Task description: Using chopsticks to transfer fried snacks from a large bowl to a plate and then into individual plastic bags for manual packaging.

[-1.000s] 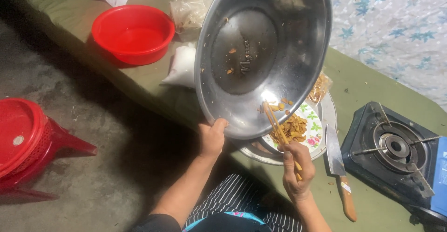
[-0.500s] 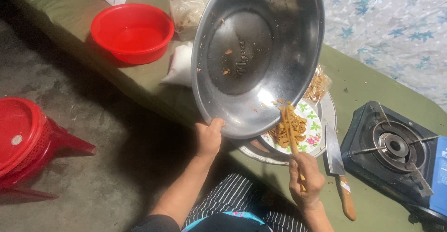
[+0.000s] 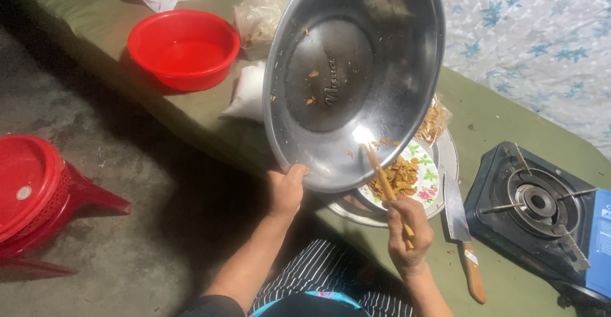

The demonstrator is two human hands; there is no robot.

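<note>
Above the green cloth-covered table point(image 3: 509, 119), the large round stainless-steel bowl point(image 3: 353, 75) was held tilted steeply, its inside facing the camera and its lower rim hanging directly over the floral-patterned plate point(image 3: 421, 178) heaped with golden-brown fried pieces. The left hand point(image 3: 286, 190) gripped that lower rim, thumb curled over the edge and fingers behind it. The right hand point(image 3: 407, 234) was clenched around a pair of wooden chopsticks point(image 3: 382, 176), whose long axis ran up and to the left from the fist; the tips lay against the bowl's inner wall near the rim, among a few scraps stuck there. The plate sat just beyond and below the tips, nearer the right hand than the left.

The floral plate rested on a wider round metal tray point(image 3: 445, 158). Just right of it lay a wooden-handled knife point(image 3: 461, 234), blade pointing away from the person. Further right stood a black single-burner gas stove point(image 3: 538, 202). Behind the bowl sat a red plastic basin point(image 3: 183, 48), a white filled bag point(image 3: 249, 94) and a clear plastic bag point(image 3: 258, 18). A red plastic stool point(image 3: 38, 196) stood on the concrete floor point(image 3: 127, 164), well apart to the left.
</note>
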